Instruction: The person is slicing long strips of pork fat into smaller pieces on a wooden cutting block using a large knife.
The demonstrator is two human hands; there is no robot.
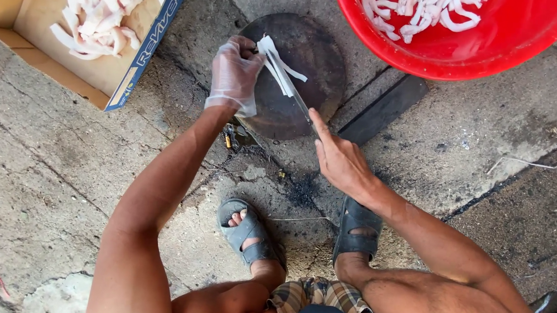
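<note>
My left hand (233,72), in a thin clear glove, pins a pale white strip (278,70) onto a dark round chopping block (313,53) on the concrete floor. My right hand (339,160) grips a knife (291,84), index finger stretched along its back. The blade lies across the white strip on the block, close to my gloved fingers.
A red plastic basin (459,55) with several pale strips sits at the top right. A cardboard box (22,43) holding more pale pieces lies at the top left. A dark flat slab (383,109) lies beside the block. My sandalled feet (249,230) rest on cracked concrete below.
</note>
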